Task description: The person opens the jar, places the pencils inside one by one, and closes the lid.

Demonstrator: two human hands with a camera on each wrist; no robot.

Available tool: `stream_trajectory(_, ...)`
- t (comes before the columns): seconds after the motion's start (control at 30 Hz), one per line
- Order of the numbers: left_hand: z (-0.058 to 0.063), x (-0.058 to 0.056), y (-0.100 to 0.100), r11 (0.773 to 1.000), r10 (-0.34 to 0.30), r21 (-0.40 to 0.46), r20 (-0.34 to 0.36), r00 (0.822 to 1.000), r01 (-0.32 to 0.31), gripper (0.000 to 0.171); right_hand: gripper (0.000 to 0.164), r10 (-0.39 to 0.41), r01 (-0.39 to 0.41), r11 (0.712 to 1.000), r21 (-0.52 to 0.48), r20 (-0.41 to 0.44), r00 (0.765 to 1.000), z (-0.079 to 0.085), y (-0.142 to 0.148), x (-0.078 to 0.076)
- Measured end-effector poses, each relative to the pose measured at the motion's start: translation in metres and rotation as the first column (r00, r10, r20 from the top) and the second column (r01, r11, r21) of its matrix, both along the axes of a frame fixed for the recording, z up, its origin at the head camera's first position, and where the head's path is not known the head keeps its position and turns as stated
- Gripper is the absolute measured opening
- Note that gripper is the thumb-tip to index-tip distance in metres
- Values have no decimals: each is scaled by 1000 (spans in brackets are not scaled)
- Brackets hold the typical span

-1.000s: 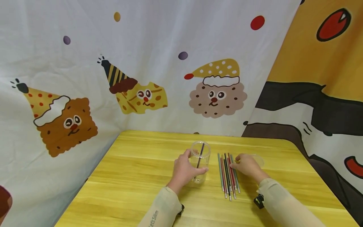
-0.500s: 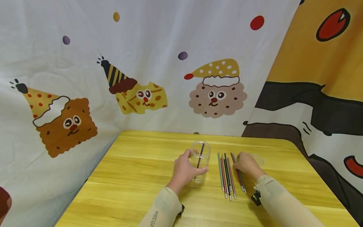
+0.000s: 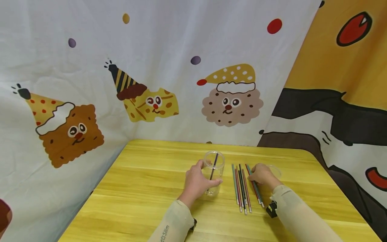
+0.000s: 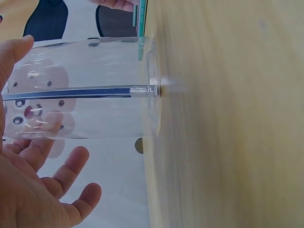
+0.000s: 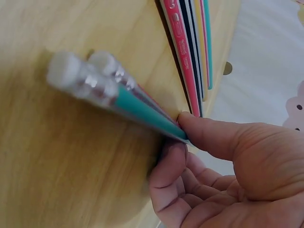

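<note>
My left hand (image 3: pixel 196 181) grips a clear plastic cup (image 4: pixel 104 116) that stands upright on the table, thumb and fingers around its sides. One dark blue pencil (image 4: pixel 71 92) leans inside the cup. To the right, my right hand (image 3: pixel 263 174) pinches a teal pencil (image 5: pixel 142 109) between thumb and curled finger. A red pencil (image 3: pixel 257 192) lies close beside the teal one; whether the fingers hold it too is hard to tell. Between the hands lies a row of several pencils (image 3: pixel 242 188) in teal, red and black, white eraser ends toward me.
A clear round lid (image 3: pixel 275 170) lies behind my right hand, partly hidden by it. The yellow wood-grain table (image 3: pixel 145 188) ends at a white printed curtain (image 3: pixel 169 50) at the back.
My right hand has drawn the teal and red pencils off the right side of the row, their eraser ends swinging right. The left hand and cup stay in place.
</note>
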State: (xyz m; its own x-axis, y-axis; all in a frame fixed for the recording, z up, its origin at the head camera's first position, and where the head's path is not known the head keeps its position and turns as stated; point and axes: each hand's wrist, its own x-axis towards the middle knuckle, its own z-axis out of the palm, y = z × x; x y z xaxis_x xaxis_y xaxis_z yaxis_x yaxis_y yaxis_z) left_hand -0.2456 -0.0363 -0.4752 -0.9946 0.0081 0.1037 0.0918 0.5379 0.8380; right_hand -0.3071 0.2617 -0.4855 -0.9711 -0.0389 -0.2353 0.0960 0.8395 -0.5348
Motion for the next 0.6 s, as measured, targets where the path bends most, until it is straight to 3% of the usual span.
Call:
stream_trajectory(0.03, 0, 0, 0, 1000, -1, 1, 0, 1000, 1, 80, 24, -5, 5, 1000, -9, 3, 1000, 1, 1, 1)
stream_trajectory(0.13, 0, 1, 1, 1000, -4, 2, 4, 1000, 4, 81, 65, -28, 28, 998, -59, 1, 1000, 9, 6, 3)
stream_trajectory(0.27, 1, 0, 1, 1000, 2, -4, -1, 1000, -2, 79, 81, -20, 5, 979, -206, -68, 997, 36, 6, 4)
stream_trajectory(0.37, 0, 0, 1, 1000, 6, -10, -5, 1000, -6, 78, 84, 14, -63, 960, -273, -180, 983, 66, -2, 7)
stream_trajectory(0.43, 0, -1, 0, 1000, 6, -13, -5, 1000, -6, 77, 83, 24, -101, 959, -264, -280, 960, 88, -9, 11)
stream_trajectory(0.5, 0, -1, 0, 1000, 2, -13, -5, 1000, -3, 76, 81, 14, -119, 962, -245, -393, 919, 109, -18, 18)
stream_trajectory(0.6, 0, -1, 1, 1000, -3, -8, -8, 1000, 3, 77, 80, -41, -138, 953, -271, -564, 825, 137, -33, 30)
